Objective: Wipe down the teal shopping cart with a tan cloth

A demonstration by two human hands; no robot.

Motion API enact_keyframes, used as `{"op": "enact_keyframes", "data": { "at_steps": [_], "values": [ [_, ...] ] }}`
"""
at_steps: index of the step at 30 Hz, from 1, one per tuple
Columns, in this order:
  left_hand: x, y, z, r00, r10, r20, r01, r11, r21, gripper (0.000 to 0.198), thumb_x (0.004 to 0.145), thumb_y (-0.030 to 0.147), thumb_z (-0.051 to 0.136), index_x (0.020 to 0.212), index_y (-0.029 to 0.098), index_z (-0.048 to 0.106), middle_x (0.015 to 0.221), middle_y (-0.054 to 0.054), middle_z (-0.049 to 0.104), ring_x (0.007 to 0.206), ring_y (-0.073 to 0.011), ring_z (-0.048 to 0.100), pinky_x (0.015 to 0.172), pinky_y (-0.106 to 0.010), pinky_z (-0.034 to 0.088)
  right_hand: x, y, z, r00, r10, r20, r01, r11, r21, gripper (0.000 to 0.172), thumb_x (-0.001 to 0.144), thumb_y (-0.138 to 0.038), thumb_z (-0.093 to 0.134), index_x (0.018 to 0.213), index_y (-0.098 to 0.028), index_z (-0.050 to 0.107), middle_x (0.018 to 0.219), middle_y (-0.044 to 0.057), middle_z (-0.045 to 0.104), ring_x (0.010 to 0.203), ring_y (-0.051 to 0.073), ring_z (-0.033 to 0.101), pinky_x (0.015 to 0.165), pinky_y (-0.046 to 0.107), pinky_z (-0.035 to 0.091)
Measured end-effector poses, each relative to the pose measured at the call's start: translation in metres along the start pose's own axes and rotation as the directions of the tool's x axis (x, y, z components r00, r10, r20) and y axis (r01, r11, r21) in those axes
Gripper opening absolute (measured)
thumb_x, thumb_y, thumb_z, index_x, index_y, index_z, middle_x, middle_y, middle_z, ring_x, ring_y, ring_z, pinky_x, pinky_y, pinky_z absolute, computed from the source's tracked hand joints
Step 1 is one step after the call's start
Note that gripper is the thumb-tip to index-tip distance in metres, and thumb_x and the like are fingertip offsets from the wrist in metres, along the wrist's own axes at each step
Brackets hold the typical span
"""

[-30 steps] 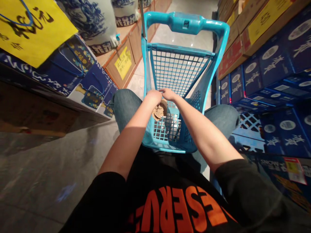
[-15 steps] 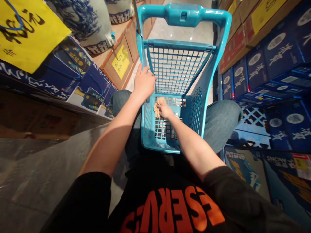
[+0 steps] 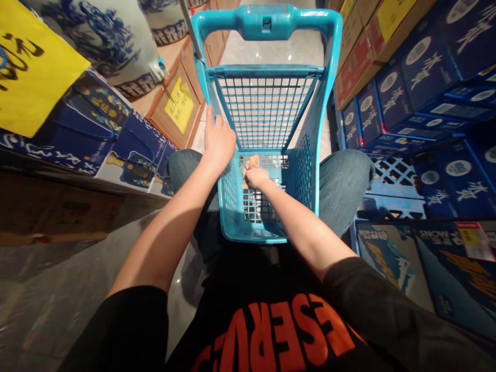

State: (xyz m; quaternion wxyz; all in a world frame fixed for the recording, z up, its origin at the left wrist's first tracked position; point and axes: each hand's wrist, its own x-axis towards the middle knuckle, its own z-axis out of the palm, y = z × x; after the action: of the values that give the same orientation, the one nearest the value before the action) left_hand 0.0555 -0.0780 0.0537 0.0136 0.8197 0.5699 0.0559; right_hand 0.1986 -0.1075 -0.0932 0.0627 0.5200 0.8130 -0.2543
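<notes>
A turquoise plastic shopping basket (image 3: 304,173) with grid walls and a tall handle (image 3: 265,23) stands between my knees. My left hand (image 3: 220,140) is closed over its left side rim, one finger lying along the edge; the fingertips are partly hidden. Down inside the basket, my right hand (image 3: 257,177) grips a crumpled beige cloth (image 3: 253,160) in its fist. The cloth is close to the grid floor of the basket (image 3: 251,209); whether it touches cannot be made out.
On the left are blue gift boxes (image 3: 73,139), a yellow handwritten sign (image 3: 34,72) and a blue-and-white porcelain jar (image 3: 104,41). Stacked blue cartons (image 3: 422,67) line the right side, with a blue plastic crate (image 3: 395,175) below them. Grey tiled floor (image 3: 96,274) shows at lower left.
The view has shifted, so the basket appears farther left. My left hand's fingers have closed more around the rim. The right hand has moved slightly with the cloth, which looks more bunched.
</notes>
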Motion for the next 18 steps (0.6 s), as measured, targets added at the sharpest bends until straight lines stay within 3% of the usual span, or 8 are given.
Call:
{"op": "enact_keyframes", "data": {
  "at_steps": [3,6,9,12,15,18],
  "values": [
    [0.001,-0.001,0.000,0.999,0.037,0.000,-0.037,0.999,-0.014,0.049,0.103,0.034,0.055,0.142,0.016,0.080,0.132,-0.016,0.083,0.161,-0.0413,0.049,0.145,-0.065,0.007,-0.004,-0.010,-0.002,0.998,-0.036,0.053,0.037,0.999,-0.001,0.055,0.106,-0.010,0.059,0.159,-0.013,0.071,0.182,0.021,0.049,0.159,0.035,0.063,0.131,0.051,0.055],
    [0.002,0.004,-0.006,0.994,0.085,0.073,-0.090,0.994,0.068,0.046,0.101,0.028,0.055,0.135,0.014,0.083,0.127,-0.018,0.085,0.150,-0.0382,0.060,0.145,-0.062,0.012,-0.009,-0.006,-0.008,0.993,0.118,0.004,-0.118,0.992,-0.045,0.064,0.106,-0.008,0.053,0.170,-0.002,0.058,0.188,0.027,0.033,0.176,0.035,0.039,0.141,0.049,0.043],
    [0.003,0.013,-0.016,0.965,0.124,0.231,-0.175,0.960,0.218,0.044,0.103,0.017,0.049,0.126,0.009,0.085,0.128,-0.023,0.085,0.135,-0.0344,0.072,0.137,-0.054,0.034,-0.012,0.001,-0.012,0.978,0.207,-0.013,-0.208,0.976,-0.068,0.060,0.105,-0.010,0.058,0.162,0.007,0.063,0.177,0.041,0.043,0.170,0.047,0.047,0.134,0.059,0.051],
    [0.006,0.017,-0.020,0.938,0.117,0.326,-0.217,0.932,0.291,0.047,0.105,0.016,0.045,0.128,0.008,0.086,0.128,-0.025,0.085,0.127,-0.0373,0.078,0.114,-0.050,0.053,-0.014,-0.001,-0.011,0.994,0.107,0.022,-0.105,0.993,-0.049,0.049,0.106,-0.016,0.061,0.151,-0.001,0.076,0.168,0.036,0.059,0.155,0.046,0.064,0.126,0.055,0.060],
    [0.009,0.013,-0.015,0.949,0.129,0.286,-0.210,0.939,0.272,0.045,0.106,0.021,0.049,0.126,0.013,0.088,0.117,-0.022,0.087,0.124,-0.0399,0.080,0.107,-0.050,0.054,-0.017,-0.001,-0.008,1.000,0.021,0.022,-0.020,0.999,-0.030,0.053,0.110,-0.018,0.056,0.160,-0.011,0.072,0.178,0.023,0.054,0.158,0.038,0.063,0.130,0.047,0.057],
    [0.011,0.006,-0.009,0.960,0.171,0.224,-0.222,0.948,0.229,0.044,0.105,0.025,0.051,0.122,0.018,0.090,0.107,-0.019,0.087,0.120,-0.0385,0.080,0.107,-0.050,0.052,-0.022,0.010,-0.008,0.986,0.157,-0.051,-0.160,0.986,-0.055,0.065,0.110,-0.010,0.039,0.172,-0.004,0.056,0.186,0.026,0.039,0.168,0.035,0.052,0.132,0.049,0.055]
  ]
}}
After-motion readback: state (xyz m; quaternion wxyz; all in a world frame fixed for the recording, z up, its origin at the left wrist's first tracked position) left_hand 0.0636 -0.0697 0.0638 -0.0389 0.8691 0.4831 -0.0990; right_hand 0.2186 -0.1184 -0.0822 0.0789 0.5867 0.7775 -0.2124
